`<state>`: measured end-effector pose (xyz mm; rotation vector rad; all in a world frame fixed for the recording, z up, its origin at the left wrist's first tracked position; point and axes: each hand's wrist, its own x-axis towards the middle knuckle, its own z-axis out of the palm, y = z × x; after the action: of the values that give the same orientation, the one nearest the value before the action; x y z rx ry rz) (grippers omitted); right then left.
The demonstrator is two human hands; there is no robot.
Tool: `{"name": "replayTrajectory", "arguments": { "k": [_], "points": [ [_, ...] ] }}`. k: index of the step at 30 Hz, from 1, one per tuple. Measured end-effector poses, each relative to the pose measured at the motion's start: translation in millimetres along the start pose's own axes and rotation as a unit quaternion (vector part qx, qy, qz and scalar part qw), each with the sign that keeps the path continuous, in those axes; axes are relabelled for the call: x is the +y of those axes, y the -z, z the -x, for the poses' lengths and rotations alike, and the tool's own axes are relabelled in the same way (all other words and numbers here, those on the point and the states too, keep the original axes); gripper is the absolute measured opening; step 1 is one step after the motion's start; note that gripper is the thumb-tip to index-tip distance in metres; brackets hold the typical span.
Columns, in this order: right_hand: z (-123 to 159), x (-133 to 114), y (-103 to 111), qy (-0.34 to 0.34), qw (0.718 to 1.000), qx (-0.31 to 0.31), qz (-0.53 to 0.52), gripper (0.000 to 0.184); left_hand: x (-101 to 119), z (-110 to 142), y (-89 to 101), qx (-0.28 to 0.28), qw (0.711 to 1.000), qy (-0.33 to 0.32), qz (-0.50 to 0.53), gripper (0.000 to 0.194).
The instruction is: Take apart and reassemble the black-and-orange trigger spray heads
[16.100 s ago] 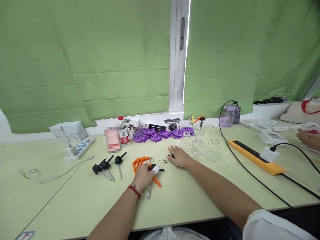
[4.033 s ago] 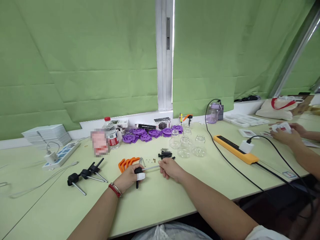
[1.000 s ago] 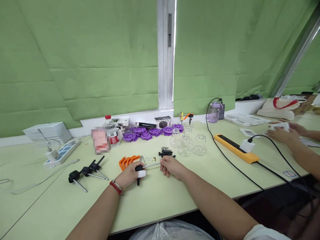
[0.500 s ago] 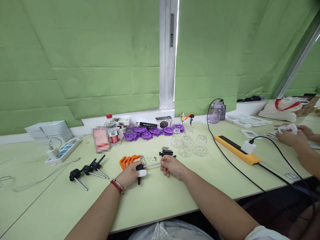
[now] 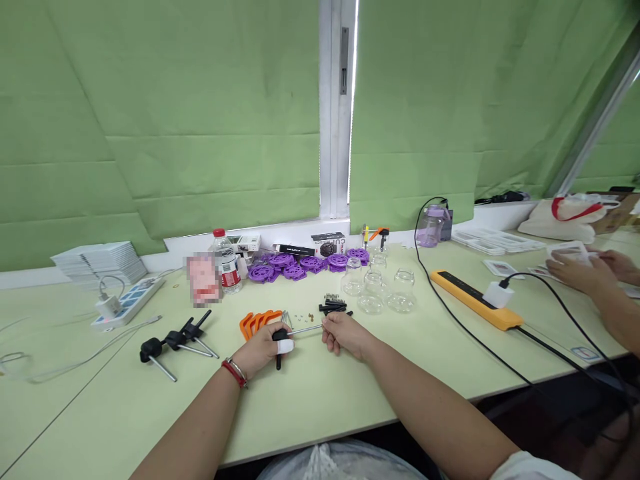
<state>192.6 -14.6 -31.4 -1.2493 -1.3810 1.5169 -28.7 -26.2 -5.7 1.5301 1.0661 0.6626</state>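
Note:
My left hand [image 5: 263, 350], with a white wrap on the thumb, is closed around a black knob-like part [image 5: 281, 335]. From that part a thin metal rod [image 5: 306, 329] points right. The fingers of my right hand [image 5: 346, 335] pinch the rod's far end; whether a small piece is also between them is hidden. Just beyond my left hand lie several orange curved handles [image 5: 257, 323] and thin metal pins [image 5: 286, 318]. Tiny brass-coloured pieces [image 5: 311, 317] are scattered between the hands, and black parts with springs [image 5: 334, 304] lie past my right hand.
Several black parts with rods [image 5: 175, 340] rest at left, near a white power strip [image 5: 131, 303]. Purple discs [image 5: 295, 270], a bottle [image 5: 229, 270] and clear jars [image 5: 371, 301] stand behind. A yellow power strip [image 5: 470, 300] with cables and another person's hands [image 5: 585, 275] are at right.
My hands and the rod stay almost where they were. At the right, the other person's hands have shifted slightly and tilted the white card they hold.

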Motion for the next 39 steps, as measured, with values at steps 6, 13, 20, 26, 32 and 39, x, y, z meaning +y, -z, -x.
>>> {"name": "replayTrajectory", "arguments": {
  "k": [6,13,20,26,32,39],
  "points": [
    [0,1,2,0.006,1.0,-0.016,-0.007,0.011,1,1,-1.2,0.005,1.0,0.004,0.007,0.03],
    [1,0,-1,0.005,1.0,-0.002,0.01,0.024,5,2,-2.8,0.009,1.0,0.012,-0.013,0.032],
    [1,-1,-2,-0.002,1.0,0.0,-0.003,0.021,0,1,-1.8,0.021,0.999,0.013,-0.033,0.032],
    [6,-3,-2,0.008,1.0,-0.006,0.021,0.022,-4,1,-1.9,0.014,1.0,0.003,-0.004,0.029],
    [3,3,-2,0.0,0.999,-0.015,0.053,0.03,-4,3,-1.8,0.007,1.0,-0.004,0.015,0.029],
    [-1,9,-1,0.005,0.999,-0.02,0.044,0.029,-9,1,-2.8,0.007,1.0,-0.004,-0.003,0.031]
  ]
}}
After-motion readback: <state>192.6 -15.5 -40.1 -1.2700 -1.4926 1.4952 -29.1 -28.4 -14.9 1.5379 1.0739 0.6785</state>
